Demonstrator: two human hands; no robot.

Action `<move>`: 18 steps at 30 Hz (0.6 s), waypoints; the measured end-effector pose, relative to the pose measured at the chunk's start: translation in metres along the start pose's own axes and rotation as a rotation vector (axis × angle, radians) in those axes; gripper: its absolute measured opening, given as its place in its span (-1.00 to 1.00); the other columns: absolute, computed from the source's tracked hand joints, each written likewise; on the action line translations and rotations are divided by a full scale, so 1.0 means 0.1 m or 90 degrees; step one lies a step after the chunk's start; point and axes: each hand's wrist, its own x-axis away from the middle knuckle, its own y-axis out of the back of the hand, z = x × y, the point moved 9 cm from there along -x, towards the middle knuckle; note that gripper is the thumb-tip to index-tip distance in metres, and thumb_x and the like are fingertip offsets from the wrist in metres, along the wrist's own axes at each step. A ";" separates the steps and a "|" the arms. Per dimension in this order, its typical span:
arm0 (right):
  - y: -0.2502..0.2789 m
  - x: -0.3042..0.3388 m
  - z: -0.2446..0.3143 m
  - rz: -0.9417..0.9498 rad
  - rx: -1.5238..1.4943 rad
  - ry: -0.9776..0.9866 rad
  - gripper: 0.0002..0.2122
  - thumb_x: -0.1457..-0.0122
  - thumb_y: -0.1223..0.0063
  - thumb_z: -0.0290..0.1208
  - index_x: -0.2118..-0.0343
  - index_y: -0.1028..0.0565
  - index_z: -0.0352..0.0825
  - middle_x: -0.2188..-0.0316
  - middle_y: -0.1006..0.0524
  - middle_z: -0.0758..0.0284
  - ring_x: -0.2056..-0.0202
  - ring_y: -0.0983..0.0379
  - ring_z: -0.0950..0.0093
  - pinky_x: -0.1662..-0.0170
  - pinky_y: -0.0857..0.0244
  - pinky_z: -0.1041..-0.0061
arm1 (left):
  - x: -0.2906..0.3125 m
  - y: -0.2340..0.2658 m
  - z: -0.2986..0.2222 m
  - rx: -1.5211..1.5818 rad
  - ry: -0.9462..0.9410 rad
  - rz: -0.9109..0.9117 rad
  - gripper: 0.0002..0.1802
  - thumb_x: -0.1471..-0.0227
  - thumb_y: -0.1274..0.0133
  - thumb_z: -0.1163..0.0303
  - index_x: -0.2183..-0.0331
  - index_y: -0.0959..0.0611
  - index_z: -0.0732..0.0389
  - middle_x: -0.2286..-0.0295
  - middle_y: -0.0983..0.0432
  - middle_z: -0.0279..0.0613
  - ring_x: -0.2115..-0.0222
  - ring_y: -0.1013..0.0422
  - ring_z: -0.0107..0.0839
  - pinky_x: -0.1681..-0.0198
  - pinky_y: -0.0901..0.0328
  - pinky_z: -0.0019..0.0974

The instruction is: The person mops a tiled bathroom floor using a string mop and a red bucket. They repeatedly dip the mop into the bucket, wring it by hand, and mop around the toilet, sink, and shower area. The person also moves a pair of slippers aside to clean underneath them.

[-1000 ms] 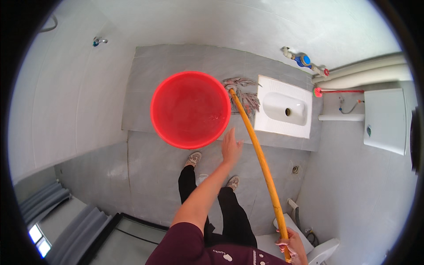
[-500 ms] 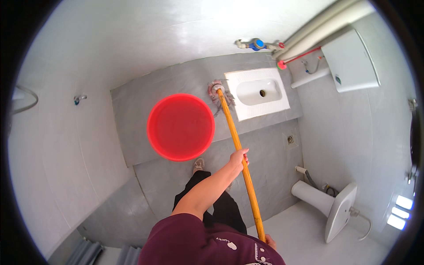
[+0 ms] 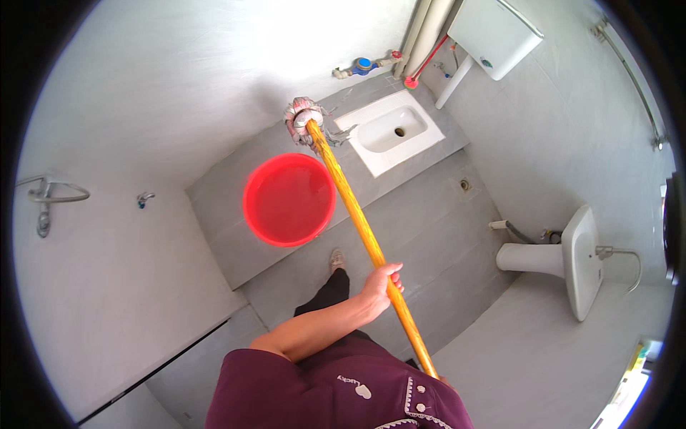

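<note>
My left hand (image 3: 382,287) is wrapped round the yellow wooden handle of a mop (image 3: 350,199), about midway along it. The mop's head (image 3: 306,123), made of pinkish and grey cloth strips, looks lifted off the floor, beyond the red basin's far rim. Against my shirt at the lower end of the handle, only a sliver of my right hand (image 3: 443,380) shows; its fingers are mostly hidden. The round red basin (image 3: 261,230) stands on the raised grey floor and holds liquid.
A white squat toilet (image 3: 371,159) is set in the raised step, right of the basin. A cistern (image 3: 493,39) and pipes (image 3: 429,36) are at the back right. To the right stands a pedestal washbasin (image 3: 582,264). Taps (image 3: 145,199) stick out from the left wall.
The mop's head has come up from the floor beside the squat toilet and moved left. My view has turned, and my left hand still grips the handle.
</note>
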 end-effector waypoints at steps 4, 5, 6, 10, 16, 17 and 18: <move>0.21 0.20 -0.05 -0.045 0.063 0.090 -0.63 0.03 -0.22 -0.05 0.22 -0.50 -0.16 0.53 -0.55 0.13 0.47 -0.52 0.11 0.41 -0.35 0.22 | 0.38 0.06 0.27 -0.023 -0.021 0.013 -0.70 0.02 -0.18 0.33 0.52 -0.32 0.04 0.66 -0.18 -0.41 0.59 -0.18 -0.46 0.39 -0.22 -0.28; 0.24 0.28 -0.08 -0.017 0.083 0.048 -0.64 0.01 -0.20 -0.04 0.24 -0.50 -0.16 0.47 -0.57 0.15 0.42 -0.53 0.12 0.37 -0.35 0.22 | 0.44 0.11 0.32 -0.018 -0.021 0.006 -0.70 0.02 -0.17 0.34 0.52 -0.32 0.04 0.66 -0.18 -0.41 0.59 -0.18 -0.45 0.40 -0.22 -0.28; 0.20 0.36 -0.22 0.007 0.089 0.016 -0.63 -0.01 -0.17 -0.03 0.20 -0.49 -0.15 0.46 -0.58 0.15 0.40 -0.53 0.12 0.35 -0.35 0.21 | 0.50 0.17 0.37 -0.013 -0.020 0.000 -0.70 0.02 -0.16 0.35 0.52 -0.32 0.04 0.66 -0.17 -0.41 0.59 -0.18 -0.45 0.40 -0.22 -0.27; 0.04 0.58 -0.61 0.072 0.109 -0.053 -0.61 -0.06 -0.12 -0.02 0.11 -0.44 -0.11 0.43 -0.58 0.17 0.36 -0.54 0.12 0.32 -0.34 0.19 | 0.45 0.55 0.55 0.007 -0.020 0.013 -0.72 0.05 -0.17 0.38 0.49 -0.34 0.06 0.64 -0.20 -0.36 0.58 -0.20 -0.43 0.44 -0.24 -0.23; 0.02 0.60 -0.22 0.091 0.144 -0.001 -0.59 -0.08 -0.09 -0.02 0.06 -0.40 -0.09 0.43 -0.59 0.18 0.34 -0.54 0.12 0.31 -0.34 0.18 | 0.11 1.08 0.54 0.040 -0.022 -0.061 -0.71 0.02 -0.19 0.35 0.48 -0.34 0.07 0.61 -0.21 -0.36 0.61 -0.21 -0.42 0.48 -0.27 -0.18; 0.02 0.60 -0.09 0.094 0.151 0.006 -0.59 -0.08 -0.08 -0.02 0.05 -0.39 -0.08 0.43 -0.59 0.18 0.34 -0.54 0.12 0.30 -0.34 0.18 | -0.01 1.20 0.57 0.044 -0.014 -0.077 -0.71 0.01 -0.19 0.34 0.47 -0.35 0.08 0.61 -0.22 -0.35 0.61 -0.21 -0.42 0.48 -0.28 -0.17; 0.03 0.61 0.03 0.102 0.160 0.012 -0.58 -0.08 -0.08 -0.02 0.04 -0.38 -0.08 0.43 -0.59 0.18 0.34 -0.54 0.11 0.30 -0.34 0.18 | -0.09 1.31 0.55 0.051 -0.012 -0.080 -0.71 0.00 -0.19 0.34 0.47 -0.35 0.08 0.60 -0.22 -0.35 0.61 -0.22 -0.42 0.48 -0.29 -0.16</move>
